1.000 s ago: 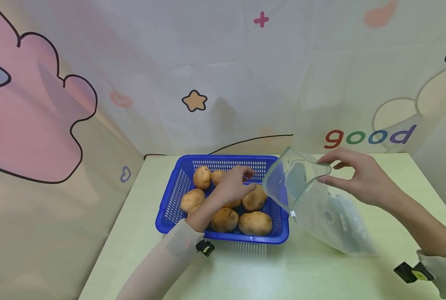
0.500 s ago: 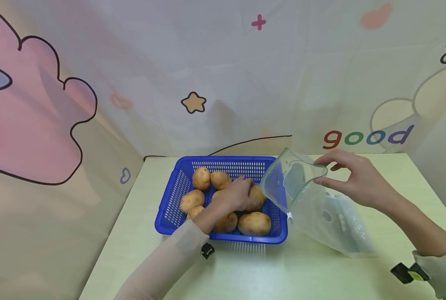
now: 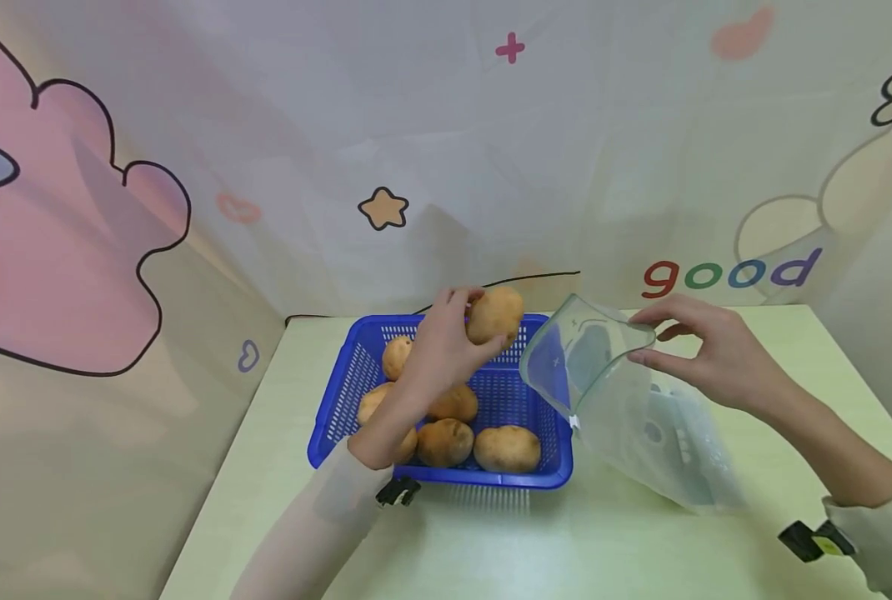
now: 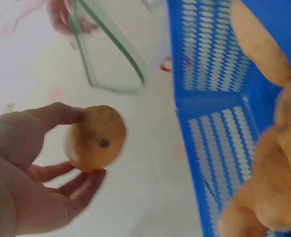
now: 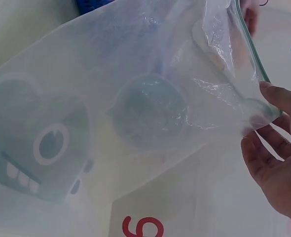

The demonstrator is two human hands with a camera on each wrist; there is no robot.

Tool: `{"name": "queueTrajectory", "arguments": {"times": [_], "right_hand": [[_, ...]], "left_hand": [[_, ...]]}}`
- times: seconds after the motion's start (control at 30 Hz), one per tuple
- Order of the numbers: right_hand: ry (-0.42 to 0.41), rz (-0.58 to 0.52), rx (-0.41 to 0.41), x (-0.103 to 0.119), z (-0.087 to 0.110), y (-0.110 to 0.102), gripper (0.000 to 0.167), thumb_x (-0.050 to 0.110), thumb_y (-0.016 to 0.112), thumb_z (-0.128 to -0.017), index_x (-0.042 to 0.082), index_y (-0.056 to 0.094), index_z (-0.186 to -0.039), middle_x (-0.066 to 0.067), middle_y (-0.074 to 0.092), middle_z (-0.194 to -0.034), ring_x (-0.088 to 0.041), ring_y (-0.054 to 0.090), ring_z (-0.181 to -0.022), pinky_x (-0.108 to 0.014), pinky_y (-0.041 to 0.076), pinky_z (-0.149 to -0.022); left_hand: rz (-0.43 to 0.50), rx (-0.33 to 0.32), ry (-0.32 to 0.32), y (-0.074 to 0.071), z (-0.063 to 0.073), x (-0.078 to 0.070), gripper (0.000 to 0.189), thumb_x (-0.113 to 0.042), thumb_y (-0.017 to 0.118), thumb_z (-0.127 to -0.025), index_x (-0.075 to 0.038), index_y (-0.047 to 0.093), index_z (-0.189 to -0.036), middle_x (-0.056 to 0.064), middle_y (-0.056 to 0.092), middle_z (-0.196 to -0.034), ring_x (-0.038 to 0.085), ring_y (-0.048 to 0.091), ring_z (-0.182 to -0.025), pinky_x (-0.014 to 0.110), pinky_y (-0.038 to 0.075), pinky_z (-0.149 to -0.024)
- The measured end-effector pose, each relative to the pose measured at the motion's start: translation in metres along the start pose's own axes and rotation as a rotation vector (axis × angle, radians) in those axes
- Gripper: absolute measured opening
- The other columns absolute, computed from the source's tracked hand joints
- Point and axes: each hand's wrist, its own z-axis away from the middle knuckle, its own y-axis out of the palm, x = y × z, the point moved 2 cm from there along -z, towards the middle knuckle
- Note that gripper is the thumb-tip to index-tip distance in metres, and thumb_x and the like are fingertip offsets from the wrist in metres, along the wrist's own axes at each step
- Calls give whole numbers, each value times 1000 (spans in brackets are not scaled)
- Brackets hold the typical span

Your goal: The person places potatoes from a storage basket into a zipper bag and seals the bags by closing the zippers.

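My left hand (image 3: 446, 342) grips a brown potato (image 3: 494, 315) and holds it up above the back of the blue basket (image 3: 341, 417). In the left wrist view the same potato (image 4: 96, 138) sits between thumb and fingers (image 4: 71, 185). Several more potatoes (image 3: 506, 448) lie in the basket. My right hand (image 3: 709, 350) pinches the rim of a clear zip bag (image 3: 626, 400) with its mouth held wide toward the basket. The bag (image 5: 135, 113) carries a grey cartoon print (image 5: 42, 153) and lies slanted on the table.
The pale green table (image 3: 536, 542) is enclosed by a cartoon-printed curtain (image 3: 266, 167) at the back and sides. The basket stands at the table's centre back, the bag just to its right. Bare tabletop lies in front of both.
My left hand closed round a potato down in the basket and has lifted it up and toward the bag's mouth. The right hand and the bag have barely moved.
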Motion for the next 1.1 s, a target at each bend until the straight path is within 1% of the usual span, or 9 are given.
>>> {"name": "queueTrajectory", "arguments": {"times": [0.1,0.2,0.37,0.5,0.63,0.73,0.83,0.97,1.1], "right_hand": [[12,-9,-1,-1,-1,0,44,5,92,-81,13,75,-121,2,74,-113,0,66,-96,-4,47,-87],[6,-23,-13,-1,-3,1,43,3,92,-80,10,75,-119,1,74,-112,-2,67,-96,-4,48,-87],[-43,-47,-35,3,-5,3,42,-2,92,-79,11,76,-116,3,74,-111,-3,67,-98,-7,51,-88],[-75,-36,-30,7,-6,5,42,-2,92,-79,12,76,-115,7,73,-110,-3,67,-98,-9,51,-89],[-94,-27,-32,9,-8,7,43,-3,92,-78,11,76,-115,7,73,-109,-2,67,-98,-9,52,-89],[-103,-26,-45,9,-9,7,42,-4,92,-77,10,76,-113,5,74,-108,0,67,-98,-9,52,-89],[-104,-27,-58,8,-9,6,41,-6,92,-77,10,76,-112,4,74,-107,1,67,-97,-9,52,-88],[-96,-22,-64,7,-7,4,39,-6,91,-77,9,77,-110,3,75,-107,5,65,-97,-9,52,-88],[-91,-2,-68,7,-6,1,38,-4,91,-77,10,77,-110,3,75,-107,2,66,-97,-8,51,-89]], "left_hand": [[47,-3,145,3,2,-17,67,-25,85,-92,-5,54,-147,12,55,-136,24,64,-114,26,59,-86],[56,64,262,13,4,-30,67,-24,86,-91,-6,54,-147,9,55,-136,19,64,-112,21,57,-87],[25,188,342,29,4,-39,66,-26,85,-92,-8,55,-148,5,56,-136,15,60,-110,20,54,-91],[37,265,346,36,2,-39,67,-27,86,-92,-9,55,-149,6,56,-137,16,60,-116,18,52,-94],[55,292,332,39,1,-38,67,-26,85,-93,-10,54,-150,5,55,-139,16,59,-119,16,51,-94],[64,269,326,41,0,-37,66,-27,84,-94,-11,53,-150,5,53,-142,18,60,-119,17,51,-95],[87,210,331,41,1,-34,62,-26,82,-96,-11,55,-149,6,52,-145,21,62,-120,20,52,-97],[107,147,342,35,8,-23,58,-26,82,-96,-10,58,-146,7,55,-143,25,62,-120,29,55,-100],[107,197,296,30,21,-2,59,-27,83,-95,-9,59,-146,7,56,-141,27,59,-126,36,54,-103]]}}
